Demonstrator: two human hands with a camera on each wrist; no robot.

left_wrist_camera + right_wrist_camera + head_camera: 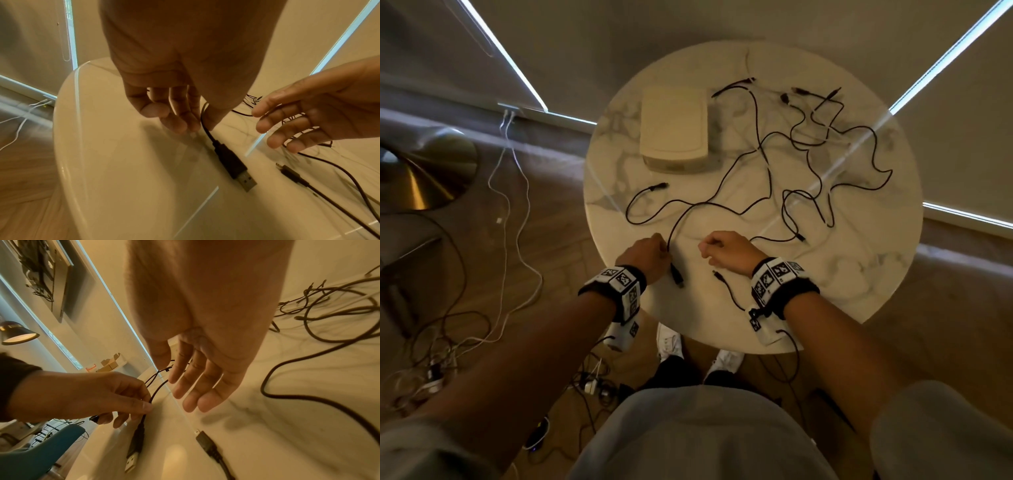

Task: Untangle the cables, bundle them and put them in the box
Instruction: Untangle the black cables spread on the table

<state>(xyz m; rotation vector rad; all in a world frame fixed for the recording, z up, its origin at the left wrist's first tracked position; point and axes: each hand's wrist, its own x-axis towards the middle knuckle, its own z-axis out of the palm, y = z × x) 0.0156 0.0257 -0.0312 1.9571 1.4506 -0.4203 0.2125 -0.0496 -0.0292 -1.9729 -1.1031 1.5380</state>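
Several thin black cables lie tangled across the round marble table. A closed cream box sits at the table's back left. My left hand pinches one black cable just above its USB-A plug, which rests on the table near the front edge. In the left wrist view, thumb and fingers close on that cable above the plug. My right hand hovers just to the right, its fingers relaxed and holding nothing. A small plug lies below it.
Loose white and dark cables and chargers clutter the wooden floor at left. A brass lamp base stands there too. White shoes show under the table's front edge. A blue chair sits left of the table.
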